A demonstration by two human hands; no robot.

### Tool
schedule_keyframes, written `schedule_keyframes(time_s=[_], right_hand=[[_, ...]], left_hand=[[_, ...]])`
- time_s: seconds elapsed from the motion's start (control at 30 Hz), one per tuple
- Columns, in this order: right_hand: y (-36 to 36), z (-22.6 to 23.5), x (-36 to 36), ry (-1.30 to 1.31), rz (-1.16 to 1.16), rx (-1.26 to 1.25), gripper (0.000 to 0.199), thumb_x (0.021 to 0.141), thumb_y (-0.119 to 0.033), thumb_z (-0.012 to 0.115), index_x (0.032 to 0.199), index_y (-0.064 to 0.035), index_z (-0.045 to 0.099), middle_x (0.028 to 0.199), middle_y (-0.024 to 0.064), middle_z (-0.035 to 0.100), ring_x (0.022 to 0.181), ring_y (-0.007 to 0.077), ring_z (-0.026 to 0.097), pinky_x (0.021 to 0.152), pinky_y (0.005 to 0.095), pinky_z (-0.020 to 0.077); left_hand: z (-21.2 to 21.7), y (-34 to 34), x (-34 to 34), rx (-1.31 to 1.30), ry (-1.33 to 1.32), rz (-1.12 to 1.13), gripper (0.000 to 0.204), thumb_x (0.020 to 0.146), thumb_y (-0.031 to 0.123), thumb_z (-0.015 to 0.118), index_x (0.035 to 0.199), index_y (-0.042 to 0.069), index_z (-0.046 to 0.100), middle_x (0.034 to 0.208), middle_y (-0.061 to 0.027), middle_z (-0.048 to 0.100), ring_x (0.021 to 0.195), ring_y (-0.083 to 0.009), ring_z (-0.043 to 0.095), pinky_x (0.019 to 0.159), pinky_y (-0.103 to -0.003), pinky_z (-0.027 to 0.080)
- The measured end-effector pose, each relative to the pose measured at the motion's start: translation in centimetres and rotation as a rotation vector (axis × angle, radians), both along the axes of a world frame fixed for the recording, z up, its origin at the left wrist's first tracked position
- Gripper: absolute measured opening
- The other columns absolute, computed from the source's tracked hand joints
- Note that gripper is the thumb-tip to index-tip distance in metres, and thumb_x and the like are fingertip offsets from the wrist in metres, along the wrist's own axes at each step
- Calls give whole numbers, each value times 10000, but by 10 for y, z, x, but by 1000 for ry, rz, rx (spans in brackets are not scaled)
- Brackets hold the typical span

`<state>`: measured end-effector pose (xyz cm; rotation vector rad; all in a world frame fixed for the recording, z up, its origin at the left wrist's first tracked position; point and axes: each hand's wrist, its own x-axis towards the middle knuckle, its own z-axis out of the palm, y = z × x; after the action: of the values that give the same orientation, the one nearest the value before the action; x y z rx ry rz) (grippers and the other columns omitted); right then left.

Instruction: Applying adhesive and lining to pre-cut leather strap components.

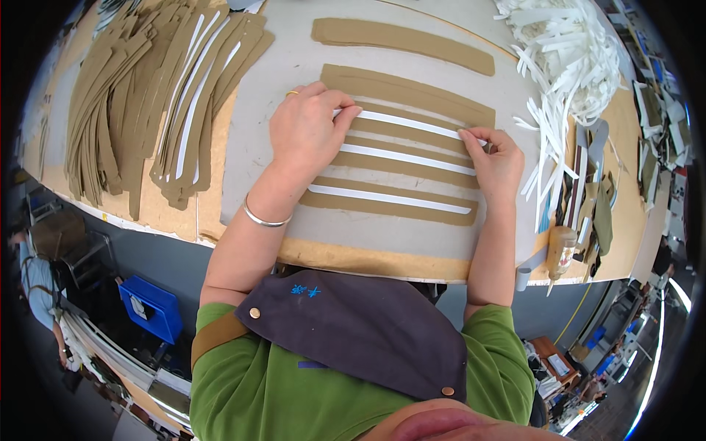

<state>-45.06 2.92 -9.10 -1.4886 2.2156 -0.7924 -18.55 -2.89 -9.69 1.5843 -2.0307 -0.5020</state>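
Nearest the person: brown strip (390,203) with a white tape line, flat on the grey board (250,169); a second taped strip just beyond. Third strip (412,131), mid-board: step in hand, laying white tape (412,125) along it. Left hand (307,131) presses one tape end, fingers bent flat; right hand (497,160) pinches the other. Next move likely calls for smoothing. Farther: bare strip (401,37), stacked strips (158,95), white offcuts (573,66).

Single head-worn fisheye view, looking steeply down from above, close over the worktop (412,242), fingers (346,116) near frame centre, own torso below them, edges bowed.
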Motion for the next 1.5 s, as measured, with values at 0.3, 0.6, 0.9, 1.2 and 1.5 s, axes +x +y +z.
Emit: schedule_keyframes(time_s=[0.3, 0.6, 0.9, 1.2, 1.5], right_hand=[[0, 2, 1, 13, -27, 44, 171, 781, -224, 799, 850, -71, 764, 751, 54, 701, 589, 139, 600, 592, 275, 480], [1, 1, -3, 8, -37, 53, 177, 778, -234, 800, 856, -79, 768, 731, 43, 693, 582, 130, 589, 583, 273, 470], [8, 2, -18, 11, -88, 59, 151, 788, -213, 776, 875, -90, 767, 741, 8, 689, 584, 109, 565, 562, 273, 446], [5, 14, -9, 106, -15, -61, 115, 812, -112, 721, 922, -90, 743, 813, 37, 674, 670, 179, 592, 611, 297, 471], [-6, -1, 69, 175, 542, -244, 240, 810, -42, 688, 1030, -135, 713, 971, 45, 607, 850, 248, 576, 729, 359, 504]], left_hand=[[-1, 0, 0, -17, -15, 6, 107, 797, 206, 759, 798, 100, 747, 738, -31, 641, 696, -209, 606, 610, -348, 485], [-4, 1, -3, -82, -62, 10, 108, 794, 225, 763, 788, 121, 734, 743, -16, 640, 719, -213, 603, 614, -350, 486], [-4, 2, -4, -74, -74, 33, 105, 789, 232, 769, 794, 135, 727, 754, 9, 643, 739, -204, 601, 629, -346, 486], [-5, 2, -2, -75, -46, 28, 113, 787, 221, 767, 788, 116, 726, 736, -12, 639, 732, -223, 607, 624, -357, 485], [-6, 2, -4, -101, -4, 16, 102, 785, 208, 761, 782, 112, 728, 691, -33, 615, 721, -243, 604, 619, -370, 483]])
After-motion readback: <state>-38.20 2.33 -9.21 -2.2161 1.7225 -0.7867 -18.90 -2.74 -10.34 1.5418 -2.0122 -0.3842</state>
